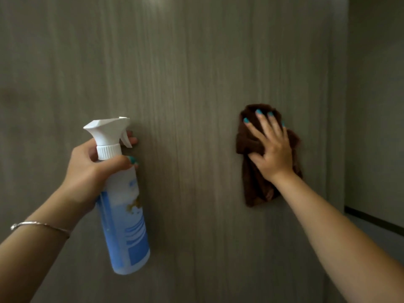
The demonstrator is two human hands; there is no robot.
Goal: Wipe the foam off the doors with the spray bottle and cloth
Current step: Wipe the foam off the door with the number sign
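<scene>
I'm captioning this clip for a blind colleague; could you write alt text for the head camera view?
A person's right hand presses a crumpled dark brown cloth flat against a grey wood-grain door, while the left hand grips a white-and-blue plastic spray bottle by its neck. No foam is plainly visible.

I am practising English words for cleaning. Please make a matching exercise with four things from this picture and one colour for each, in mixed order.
Things:
1. cloth
2. spray bottle
3. bracelet
4. door

Colours:
a. silver
b. grey-brown wood grain
c. dark brown
d. white and blue

Pairs: 1-c, 2-d, 3-a, 4-b
</scene>
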